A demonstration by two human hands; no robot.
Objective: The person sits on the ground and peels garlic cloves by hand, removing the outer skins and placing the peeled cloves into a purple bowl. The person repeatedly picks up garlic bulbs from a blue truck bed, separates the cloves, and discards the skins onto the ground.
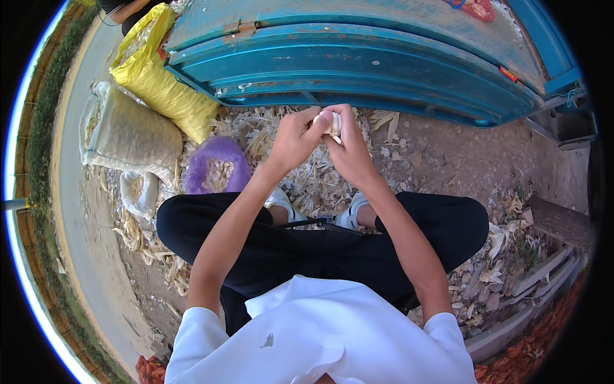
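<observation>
Between my two hands, out in front of my knees, is a whitish garlic bulb (336,124). My right hand (352,152) wraps it from the right with curled fingers. The thumb of my left hand (298,136) presses on its near left side, and the other left fingers are bent and partly hidden. Below them the ground is strewn with papery garlic skins (314,165). To the left of my left forearm stands a purple mesh bag (195,168), its mouth rolled down around pale garlic cloves (218,174).
A teal metal drop-side (345,62) of a vehicle bed hangs just beyond my hands. A yellow sack (168,91), a pale mesh sack (136,132) and a small white sack (125,192) stand left. At the upper left is another person's arm (127,12). A log (559,223) lies right.
</observation>
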